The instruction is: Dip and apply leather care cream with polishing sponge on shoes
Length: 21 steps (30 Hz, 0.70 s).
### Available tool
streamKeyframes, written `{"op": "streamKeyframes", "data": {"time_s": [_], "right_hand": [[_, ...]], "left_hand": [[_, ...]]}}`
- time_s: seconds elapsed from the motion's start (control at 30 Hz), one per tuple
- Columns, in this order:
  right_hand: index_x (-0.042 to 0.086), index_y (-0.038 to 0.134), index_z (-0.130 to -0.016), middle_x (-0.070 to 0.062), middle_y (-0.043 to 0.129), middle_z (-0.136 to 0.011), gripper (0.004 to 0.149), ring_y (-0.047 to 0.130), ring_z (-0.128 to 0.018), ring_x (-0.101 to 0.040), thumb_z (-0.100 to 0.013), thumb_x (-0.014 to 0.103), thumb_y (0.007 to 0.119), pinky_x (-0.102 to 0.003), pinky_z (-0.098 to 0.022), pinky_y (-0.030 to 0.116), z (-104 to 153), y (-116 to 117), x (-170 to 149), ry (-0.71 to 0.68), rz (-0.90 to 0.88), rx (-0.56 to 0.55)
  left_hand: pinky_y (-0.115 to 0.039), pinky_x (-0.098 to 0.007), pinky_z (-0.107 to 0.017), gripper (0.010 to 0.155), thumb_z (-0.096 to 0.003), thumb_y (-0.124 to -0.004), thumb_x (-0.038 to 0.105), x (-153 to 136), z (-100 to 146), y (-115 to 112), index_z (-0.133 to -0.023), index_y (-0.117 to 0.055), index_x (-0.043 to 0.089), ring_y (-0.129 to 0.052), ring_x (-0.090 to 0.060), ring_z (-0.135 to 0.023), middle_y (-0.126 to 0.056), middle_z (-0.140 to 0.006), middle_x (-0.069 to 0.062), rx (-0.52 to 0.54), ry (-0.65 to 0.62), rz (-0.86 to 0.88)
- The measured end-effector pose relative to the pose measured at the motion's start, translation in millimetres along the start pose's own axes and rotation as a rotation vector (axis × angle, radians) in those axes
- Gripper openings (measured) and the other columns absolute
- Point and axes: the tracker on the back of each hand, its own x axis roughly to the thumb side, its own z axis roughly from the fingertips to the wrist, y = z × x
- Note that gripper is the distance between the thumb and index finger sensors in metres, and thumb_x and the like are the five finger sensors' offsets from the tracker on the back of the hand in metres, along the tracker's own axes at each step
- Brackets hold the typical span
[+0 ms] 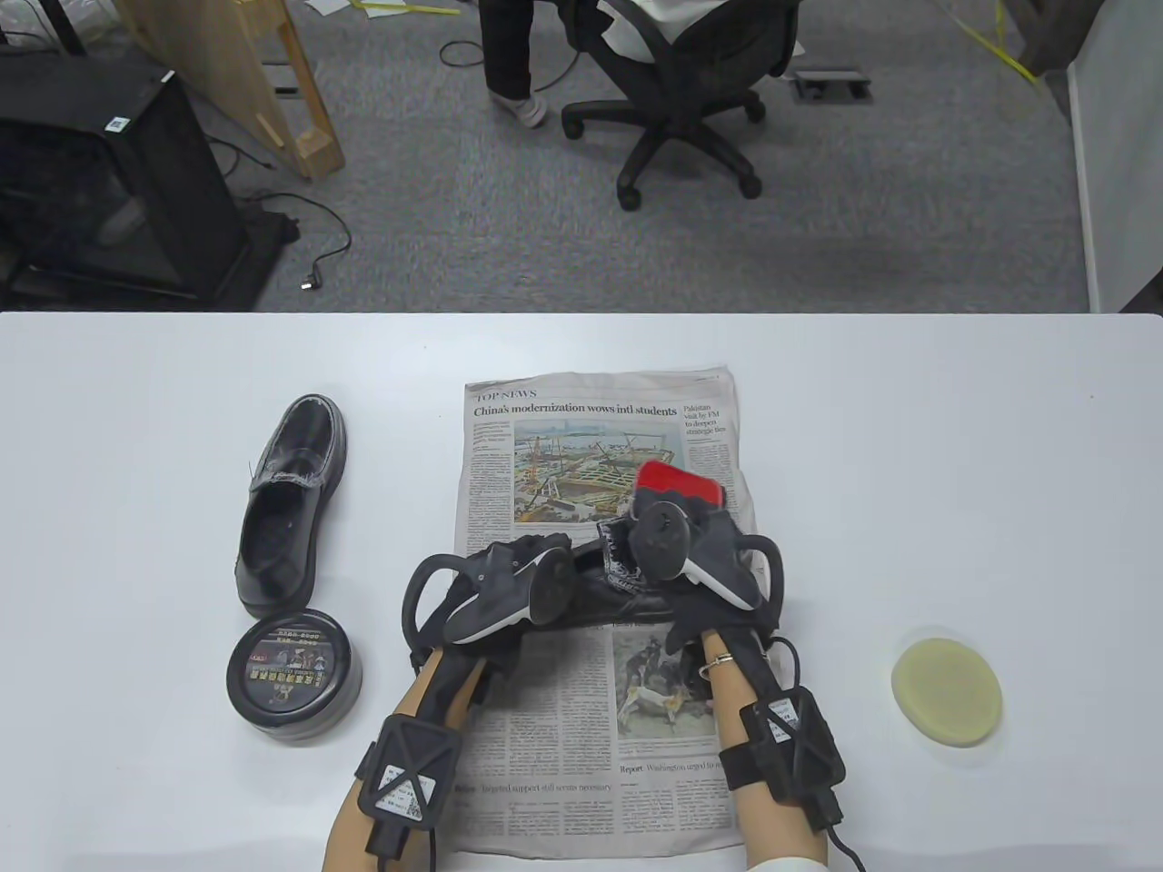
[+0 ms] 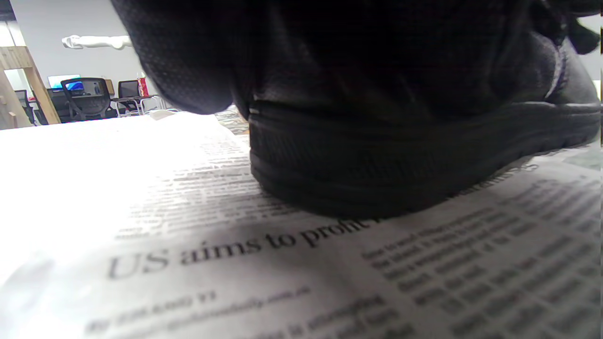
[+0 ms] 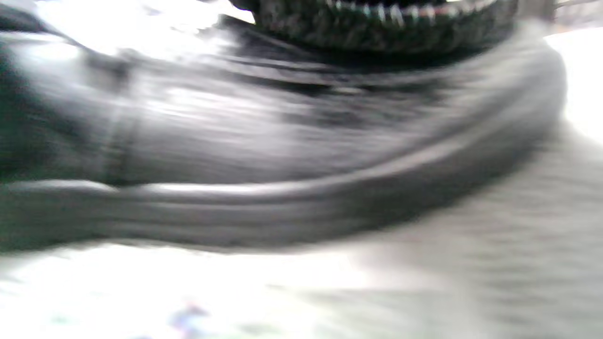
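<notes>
A black leather shoe (image 1: 627, 595) lies on a newspaper (image 1: 563, 727), mostly hidden under both hands. My left hand (image 1: 509, 581) grips its heel end; the left wrist view shows the heel and sole (image 2: 400, 165) resting on the paper. My right hand (image 1: 690, 536) holds a polishing sponge with a red back (image 1: 677, 481) down on the toe end. The right wrist view shows the shoe's side (image 3: 282, 155), blurred. A second black shoe (image 1: 291, 509) stands at the left. The round cream tin (image 1: 291, 677) sits in front of it, its printed lid on.
A pale yellow round disc (image 1: 947, 692) lies on the white table (image 1: 909, 454) to the right of the newspaper. The table's far edge is beyond the paper, with an office chair (image 1: 681, 91) on the floor behind.
</notes>
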Motion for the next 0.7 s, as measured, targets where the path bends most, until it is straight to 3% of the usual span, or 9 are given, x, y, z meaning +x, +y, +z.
{"op": "streamKeyframes", "data": {"time_s": [0.2, 0.33, 0.43, 0.57, 0.7], "right_hand": [[0.016, 0.037, -0.114, -0.017, 0.037, -0.119, 0.056, 0.046, -0.108, -0.046, -0.065, 0.041, 0.046, -0.058, -0.074, 0.05, 33.4, 7.4, -35.1, -0.008, 0.176, -0.033], [0.012, 0.042, -0.112, -0.019, 0.04, -0.116, 0.056, 0.052, -0.105, -0.047, -0.065, 0.04, 0.047, -0.054, -0.074, 0.055, 62.6, 15.2, -30.1, -0.137, 0.24, -0.08], [0.01, 0.047, -0.112, -0.02, 0.048, -0.114, 0.056, 0.057, -0.103, -0.047, -0.065, 0.04, 0.047, -0.053, -0.073, 0.059, 80.8, 14.5, -11.0, -0.265, 0.123, -0.081], [0.014, 0.045, -0.114, -0.017, 0.044, -0.118, 0.056, 0.052, -0.107, -0.046, -0.065, 0.041, 0.046, -0.06, -0.074, 0.054, 79.6, 8.2, 22.7, -0.383, -0.082, -0.113], [0.018, 0.043, -0.115, -0.015, 0.039, -0.121, 0.055, 0.044, -0.11, -0.045, -0.066, 0.043, 0.042, -0.069, -0.072, 0.04, 48.6, 1.5, 42.4, -0.319, -0.059, -0.077]], "left_hand": [[-0.084, -0.041, -0.064, 0.085, -0.0317, -0.084, 0.061, -0.4, 0.1, 0.3, -0.108, -0.062, 0.032, -0.09, -0.02, -0.091, -0.085, -0.105, 0.004, 0.003, 0.015, 0.008], [-0.083, -0.042, -0.066, 0.084, -0.0314, -0.085, 0.06, 0.4, -0.5, 0.1, -0.108, -0.062, 0.033, -0.088, -0.02, -0.092, -0.084, -0.106, 0.005, -0.004, 0.008, 0.011], [-0.082, -0.044, -0.067, 0.082, -0.0323, -0.085, 0.058, 0.9, -1.9, 0.1, -0.107, -0.062, 0.034, -0.087, -0.022, -0.095, -0.082, -0.107, 0.005, -0.02, -0.011, 0.013], [-0.08, -0.047, -0.071, 0.081, -0.0338, -0.085, 0.058, 2.5, -2.8, 1.3, -0.108, -0.06, 0.036, -0.085, -0.021, -0.099, -0.08, -0.11, 0.006, -0.041, -0.025, -0.008], [-0.078, -0.05, -0.072, 0.081, -0.0344, -0.085, 0.057, -0.9, -2.8, -1.0, -0.109, -0.06, 0.036, -0.083, -0.022, -0.1, -0.079, -0.111, 0.006, -0.039, -0.03, 0.042]]}}
